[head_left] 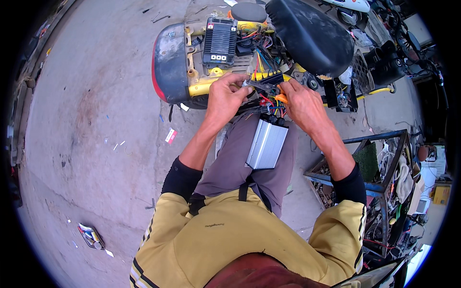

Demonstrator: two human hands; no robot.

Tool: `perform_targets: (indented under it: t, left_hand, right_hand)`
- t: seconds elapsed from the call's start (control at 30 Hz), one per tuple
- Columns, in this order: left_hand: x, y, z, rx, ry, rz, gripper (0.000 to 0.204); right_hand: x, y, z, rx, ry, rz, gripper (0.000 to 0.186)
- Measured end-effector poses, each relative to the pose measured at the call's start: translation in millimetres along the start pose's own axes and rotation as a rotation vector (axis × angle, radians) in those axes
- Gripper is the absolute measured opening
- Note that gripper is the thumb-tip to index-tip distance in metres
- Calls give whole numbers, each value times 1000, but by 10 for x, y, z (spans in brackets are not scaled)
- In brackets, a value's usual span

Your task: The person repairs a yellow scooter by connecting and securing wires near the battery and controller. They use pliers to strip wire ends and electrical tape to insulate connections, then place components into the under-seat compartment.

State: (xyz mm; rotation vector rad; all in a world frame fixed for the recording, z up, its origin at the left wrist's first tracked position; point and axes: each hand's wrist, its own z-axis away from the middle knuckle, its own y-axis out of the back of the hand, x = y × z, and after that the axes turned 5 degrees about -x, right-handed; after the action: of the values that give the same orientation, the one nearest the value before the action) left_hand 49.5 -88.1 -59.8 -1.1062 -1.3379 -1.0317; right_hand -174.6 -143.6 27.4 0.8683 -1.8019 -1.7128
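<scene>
My left hand (224, 98) pinches a small pale piece (245, 83), perhaps a connector or wire end, at the jaws of a tool. My right hand (302, 105) is closed on orange-handled pliers (281, 97), whose dark jaws point toward my left fingers. Red, yellow and blue wires (269, 104) hang just below them. A silver finned controller box (266, 144) rests on my lap, joined to those wires. Behind my hands is a yellow scooter frame (204, 89) carrying a black finned module (218, 43) and loose wiring.
A black seat (312, 33) lies over the scooter's right side. A metal cart of tools and scraps (326, 176) stands at my right. A small tray of items (90, 237) lies on the concrete floor (81, 144) at lower left. More vehicle parts (384, 67) sit at upper right.
</scene>
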Motion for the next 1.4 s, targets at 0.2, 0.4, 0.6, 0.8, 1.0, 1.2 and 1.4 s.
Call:
perform_targets:
  t: [0.2, 0.4, 0.6, 0.8, 1.0, 1.2, 1.4]
  left_hand:
    - [86, 26, 37, -37, 72, 35, 38]
    - [55, 52, 77, -53, 23, 99, 39]
    - [54, -30, 109, 13, -16, 164, 34]
    - [16, -138, 139, 76, -75, 55, 34]
    - [69, -173, 174, 109, -71, -7, 37]
    - [52, -238, 156, 136, -53, 71, 36]
    - [69, -225, 157, 139, -41, 80, 36]
  right_hand:
    - [31, -34, 31, -90, -58, -202, 17]
    - [-171, 148, -6, -261, -262, -435, 24]
    - [-294, 286, -25, -414, -402, -602, 31]
    - [-303, 180, 67, -363, -422, -599, 38]
    - [-372, 286, 71, -402, -386, -583, 42]
    - [-243, 101, 144, -285, -314, -629, 43]
    - [-333, 238, 80, -359, -367, -533, 38]
